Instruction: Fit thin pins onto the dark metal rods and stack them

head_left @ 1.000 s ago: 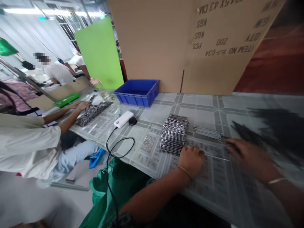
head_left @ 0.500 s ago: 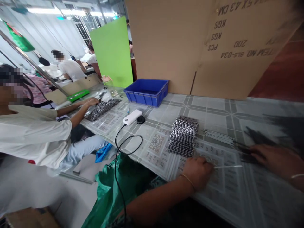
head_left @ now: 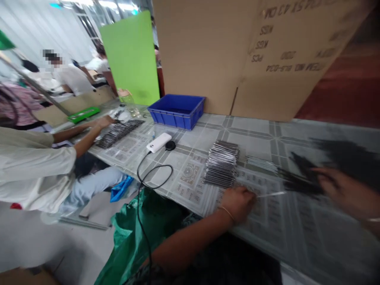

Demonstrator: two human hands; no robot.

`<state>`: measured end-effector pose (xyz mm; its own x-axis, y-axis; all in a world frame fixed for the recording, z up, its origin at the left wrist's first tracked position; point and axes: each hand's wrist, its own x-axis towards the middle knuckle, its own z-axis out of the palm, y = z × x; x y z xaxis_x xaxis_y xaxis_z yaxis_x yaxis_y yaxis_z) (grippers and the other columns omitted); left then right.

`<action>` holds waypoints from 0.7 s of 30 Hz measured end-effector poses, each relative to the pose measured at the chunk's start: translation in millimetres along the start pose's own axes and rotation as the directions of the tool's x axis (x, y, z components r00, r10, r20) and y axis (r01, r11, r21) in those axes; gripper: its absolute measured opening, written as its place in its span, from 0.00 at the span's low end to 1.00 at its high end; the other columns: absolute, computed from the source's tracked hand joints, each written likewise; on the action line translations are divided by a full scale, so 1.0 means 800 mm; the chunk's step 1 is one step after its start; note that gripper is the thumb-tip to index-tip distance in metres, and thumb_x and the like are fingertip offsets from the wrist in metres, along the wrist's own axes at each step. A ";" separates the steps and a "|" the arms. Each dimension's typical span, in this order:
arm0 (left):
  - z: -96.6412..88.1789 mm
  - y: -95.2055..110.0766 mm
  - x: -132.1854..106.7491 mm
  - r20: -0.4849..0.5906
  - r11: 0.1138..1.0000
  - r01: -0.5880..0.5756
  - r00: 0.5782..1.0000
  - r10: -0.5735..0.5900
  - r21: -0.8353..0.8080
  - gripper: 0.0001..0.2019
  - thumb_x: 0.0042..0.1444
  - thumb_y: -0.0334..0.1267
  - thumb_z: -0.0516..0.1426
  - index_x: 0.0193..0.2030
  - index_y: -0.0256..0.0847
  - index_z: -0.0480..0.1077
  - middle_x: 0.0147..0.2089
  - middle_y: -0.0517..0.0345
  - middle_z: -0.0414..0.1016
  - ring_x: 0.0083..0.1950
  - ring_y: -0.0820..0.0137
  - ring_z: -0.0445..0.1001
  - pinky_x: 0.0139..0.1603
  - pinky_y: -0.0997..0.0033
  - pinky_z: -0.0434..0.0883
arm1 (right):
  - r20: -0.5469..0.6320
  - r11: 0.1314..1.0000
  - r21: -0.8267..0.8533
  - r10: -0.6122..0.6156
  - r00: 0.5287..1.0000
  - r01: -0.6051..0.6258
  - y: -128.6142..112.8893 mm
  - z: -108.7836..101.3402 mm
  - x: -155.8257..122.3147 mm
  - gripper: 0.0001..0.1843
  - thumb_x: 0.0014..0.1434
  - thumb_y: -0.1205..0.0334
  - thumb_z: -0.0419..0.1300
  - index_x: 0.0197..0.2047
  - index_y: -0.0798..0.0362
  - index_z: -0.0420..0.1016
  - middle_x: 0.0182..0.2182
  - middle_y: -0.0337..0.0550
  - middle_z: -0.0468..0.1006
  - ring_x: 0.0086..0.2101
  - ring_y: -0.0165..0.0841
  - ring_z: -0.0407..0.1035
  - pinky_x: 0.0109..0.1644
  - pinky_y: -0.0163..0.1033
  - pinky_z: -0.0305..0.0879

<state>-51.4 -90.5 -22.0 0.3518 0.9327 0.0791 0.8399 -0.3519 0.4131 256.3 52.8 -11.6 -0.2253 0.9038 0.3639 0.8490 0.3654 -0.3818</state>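
My left hand [head_left: 240, 202], a thin band at its wrist, rests low over the patterned table with its fingers closed on one end of a thin metal rod [head_left: 271, 194]. The rod points right, toward my other hand. Just beyond my left hand lies a neat stack of shiny metal rods [head_left: 221, 163]. Several pale thin rods [head_left: 261, 163] lie to the right of that stack. Over at the right, my right hand [head_left: 341, 186] reaches to a pile of dark thin pieces [head_left: 303, 170]. Blur hides whether its fingers grip one.
A blue plastic bin [head_left: 176, 113] stands before a large cardboard sheet [head_left: 208, 55]. A white power bank [head_left: 159, 142] with a black cable and a round black disc [head_left: 170, 145] lie left of the stack. At far left a co-worker's hands [head_left: 103, 122] touch similar rods.
The view has swung slightly right, so everything sits further left. My left hand still holds the rod. My right hand remains at the dark pieces, its fingers slightly shifted over them.
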 end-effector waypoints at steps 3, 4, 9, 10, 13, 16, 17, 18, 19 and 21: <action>0.000 -0.001 -0.002 -0.045 0.998 0.014 0.999 -0.017 -0.064 0.14 0.66 0.40 0.50 0.47 0.42 0.75 0.44 0.52 0.76 0.45 0.66 0.75 0.49 0.65 0.72 | 0.206 0.982 0.178 0.022 0.978 -0.059 -0.046 0.008 -0.049 0.36 0.61 0.30 0.45 0.49 0.47 0.79 0.41 0.57 0.81 0.35 0.39 0.77 0.38 0.46 0.71; 0.002 -0.003 -0.001 -0.070 0.996 0.013 0.997 -0.019 -0.092 0.14 0.65 0.39 0.50 0.47 0.42 0.75 0.44 0.52 0.76 0.46 0.66 0.75 0.51 0.64 0.72 | 0.209 0.971 0.234 0.003 0.978 -0.053 -0.062 0.013 -0.064 0.35 0.61 0.31 0.45 0.46 0.48 0.80 0.41 0.55 0.81 0.38 0.40 0.77 0.43 0.48 0.71; 0.013 -0.013 0.007 -0.141 0.987 -0.015 0.990 -0.008 -0.158 0.15 0.66 0.39 0.49 0.48 0.42 0.76 0.46 0.51 0.76 0.46 0.64 0.75 0.53 0.62 0.72 | 0.104 0.911 0.411 0.000 0.995 -0.043 -0.096 0.043 -0.105 0.23 0.63 0.41 0.53 0.43 0.50 0.79 0.40 0.48 0.80 0.43 0.38 0.74 0.52 0.48 0.69; 0.014 -0.014 0.008 -0.143 0.989 -0.019 0.990 -0.003 -0.148 0.16 0.66 0.40 0.49 0.48 0.42 0.76 0.46 0.51 0.76 0.46 0.64 0.75 0.52 0.61 0.72 | 0.078 0.897 0.439 0.015 0.997 -0.048 -0.096 0.044 -0.108 0.21 0.63 0.43 0.54 0.43 0.50 0.79 0.40 0.47 0.80 0.43 0.37 0.74 0.53 0.47 0.69; 0.013 -0.013 0.009 -0.149 0.993 -0.028 0.989 0.011 -0.116 0.16 0.66 0.41 0.48 0.48 0.42 0.76 0.44 0.52 0.76 0.43 0.64 0.75 0.50 0.62 0.73 | 0.048 0.860 0.505 0.047 0.998 -0.064 -0.098 0.043 -0.111 0.18 0.62 0.46 0.57 0.43 0.50 0.79 0.40 0.46 0.80 0.43 0.36 0.73 0.54 0.45 0.68; 0.012 -0.011 0.007 -0.150 0.994 -0.029 0.989 0.013 -0.103 0.16 0.65 0.40 0.49 0.47 0.42 0.77 0.43 0.52 0.76 0.43 0.64 0.75 0.49 0.62 0.73 | 0.064 0.843 0.530 0.069 0.996 -0.093 -0.100 0.040 -0.110 0.17 0.61 0.47 0.59 0.44 0.50 0.79 0.41 0.45 0.80 0.44 0.35 0.73 0.54 0.44 0.67; 0.011 -0.010 0.007 -0.148 0.995 -0.029 0.989 0.014 -0.099 0.16 0.66 0.40 0.48 0.48 0.42 0.77 0.43 0.52 0.76 0.43 0.64 0.75 0.49 0.62 0.73 | 0.065 0.839 0.535 0.076 0.995 -0.099 -0.100 0.040 -0.109 0.17 0.62 0.48 0.59 0.44 0.50 0.79 0.41 0.45 0.80 0.44 0.35 0.73 0.53 0.44 0.68; 0.012 -0.010 0.007 -0.147 0.995 -0.029 0.989 0.014 -0.097 0.16 0.66 0.40 0.48 0.48 0.42 0.77 0.43 0.52 0.76 0.43 0.64 0.75 0.49 0.62 0.73 | 0.064 0.835 0.541 0.078 0.995 -0.100 -0.100 0.040 -0.109 0.17 0.62 0.48 0.58 0.44 0.50 0.79 0.41 0.44 0.80 0.44 0.35 0.73 0.53 0.44 0.68; 0.012 -0.010 0.007 -0.145 0.995 -0.029 0.989 0.015 -0.095 0.16 0.66 0.40 0.48 0.48 0.42 0.77 0.43 0.52 0.75 0.43 0.64 0.75 0.49 0.62 0.72 | 0.063 0.831 0.548 0.073 0.995 -0.096 -0.100 0.040 -0.108 0.16 0.62 0.49 0.58 0.45 0.50 0.79 0.41 0.44 0.80 0.43 0.35 0.73 0.52 0.44 0.68; 0.012 -0.011 0.007 -0.143 0.995 -0.029 0.990 0.016 -0.092 0.16 0.66 0.40 0.48 0.48 0.42 0.77 0.43 0.52 0.75 0.43 0.64 0.74 0.49 0.62 0.72 | 0.070 0.828 0.555 0.042 0.997 -0.074 -0.097 0.039 -0.108 0.16 0.62 0.49 0.58 0.45 0.50 0.79 0.40 0.44 0.80 0.42 0.35 0.73 0.51 0.44 0.69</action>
<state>-52.3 -82.7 -33.9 0.3026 0.9287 0.2143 0.7879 -0.3702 0.4921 194.8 -46.4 -39.9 -0.2224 0.9317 0.2872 0.4543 0.3596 -0.8150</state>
